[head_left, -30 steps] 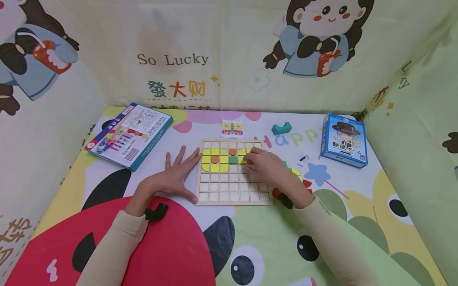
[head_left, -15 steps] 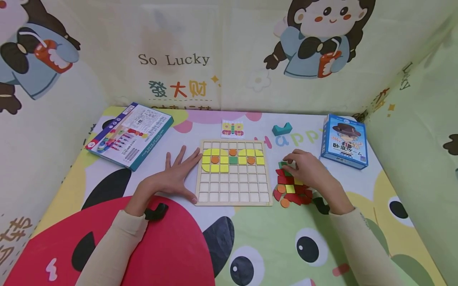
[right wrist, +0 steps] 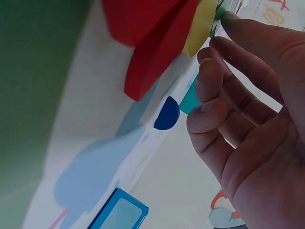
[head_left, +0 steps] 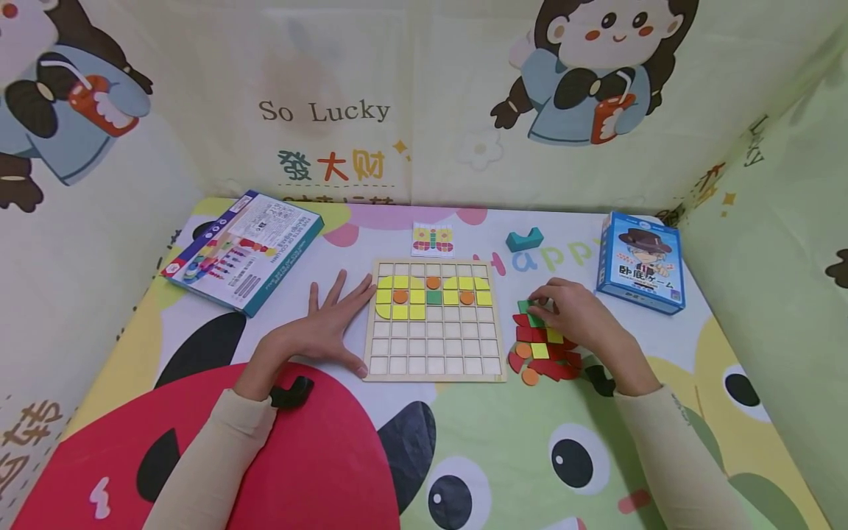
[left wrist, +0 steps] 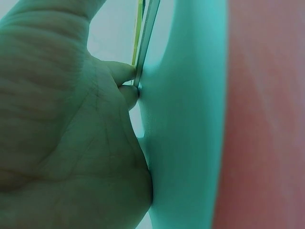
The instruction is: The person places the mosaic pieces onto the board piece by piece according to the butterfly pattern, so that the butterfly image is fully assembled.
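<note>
A square wooden grid board [head_left: 433,346] lies mid-table, its upper rows part-filled with yellow tiles [head_left: 400,312], several orange discs [head_left: 433,283] and a green square [head_left: 433,297]. My left hand [head_left: 318,327] is spread at the board's left side, with fingertips and thumb touching its edge. To the right of the board is a loose pile of tiles, with red tiles [head_left: 530,335], yellow ones and orange discs. At the top of that pile my right hand [head_left: 576,313] pinches a green square tile [head_left: 534,316] between thumb and index finger. Its other fingers are curled in the right wrist view.
Behind the board lies a butterfly pattern card [head_left: 433,239]. A teal notched block [head_left: 525,239] stands to its right. One flat box [head_left: 245,250] lies at the back left, and a blue box [head_left: 640,261] at the back right. A small dark blue half-round piece [right wrist: 167,114] lies beyond the pile.
My right hand has gone from the board to the pile at the right, leaving an orange disc in the grid's right part. It now has a green tile. The left hand stays at the board's edge.
</note>
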### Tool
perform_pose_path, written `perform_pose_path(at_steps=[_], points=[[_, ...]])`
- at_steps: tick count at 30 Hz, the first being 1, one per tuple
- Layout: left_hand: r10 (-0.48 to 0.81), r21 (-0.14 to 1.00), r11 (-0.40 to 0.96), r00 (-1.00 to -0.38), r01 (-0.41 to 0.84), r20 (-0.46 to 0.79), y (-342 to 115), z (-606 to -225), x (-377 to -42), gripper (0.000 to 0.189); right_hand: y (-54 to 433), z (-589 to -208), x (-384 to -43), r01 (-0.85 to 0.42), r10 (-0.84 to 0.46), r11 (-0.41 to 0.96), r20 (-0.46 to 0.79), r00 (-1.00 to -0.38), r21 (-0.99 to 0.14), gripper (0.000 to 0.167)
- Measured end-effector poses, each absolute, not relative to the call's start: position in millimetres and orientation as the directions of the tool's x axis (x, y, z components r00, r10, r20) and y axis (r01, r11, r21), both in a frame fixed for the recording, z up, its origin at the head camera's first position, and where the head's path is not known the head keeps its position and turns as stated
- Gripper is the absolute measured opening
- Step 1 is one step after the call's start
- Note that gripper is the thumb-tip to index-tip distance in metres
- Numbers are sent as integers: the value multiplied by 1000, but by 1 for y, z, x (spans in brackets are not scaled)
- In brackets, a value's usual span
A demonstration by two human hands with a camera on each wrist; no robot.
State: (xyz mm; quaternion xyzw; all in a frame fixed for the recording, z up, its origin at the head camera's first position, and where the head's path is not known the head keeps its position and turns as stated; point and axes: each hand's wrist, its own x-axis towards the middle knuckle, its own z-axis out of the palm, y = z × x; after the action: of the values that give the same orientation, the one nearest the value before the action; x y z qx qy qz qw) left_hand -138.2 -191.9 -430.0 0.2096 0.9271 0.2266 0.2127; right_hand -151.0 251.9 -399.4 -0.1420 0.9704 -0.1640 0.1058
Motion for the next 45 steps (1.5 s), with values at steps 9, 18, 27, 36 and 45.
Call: perform_pose_path(at_steps=[9, 18, 27, 36, 45], points=[[487, 513, 807, -821, 293, -298, -192, -430, -139, 143, 253, -401, -157, -253, -325, 901, -161, -932, -352, 32], [480, 511, 811, -822, 284, -305, -191, -428, -138, 143, 255, -401, -163, -237, -319, 896, -172, -932, -375, 33], [479, 510, 812, -823, 283, -306, -191, -427, -138, 143, 258, -399, -165, -239, -333, 887, -188, -924, -396, 36], [487, 511, 808, -821, 294, -298, -191, -429, -138, 145, 253, -400, -163, -259, -329, 914, -196, -924, -313, 37], [487, 510, 808, -821, 294, -298, -191, -429, -138, 145, 245, -395, -161, -251, -306, 930, -191, -933, -268, 39]])
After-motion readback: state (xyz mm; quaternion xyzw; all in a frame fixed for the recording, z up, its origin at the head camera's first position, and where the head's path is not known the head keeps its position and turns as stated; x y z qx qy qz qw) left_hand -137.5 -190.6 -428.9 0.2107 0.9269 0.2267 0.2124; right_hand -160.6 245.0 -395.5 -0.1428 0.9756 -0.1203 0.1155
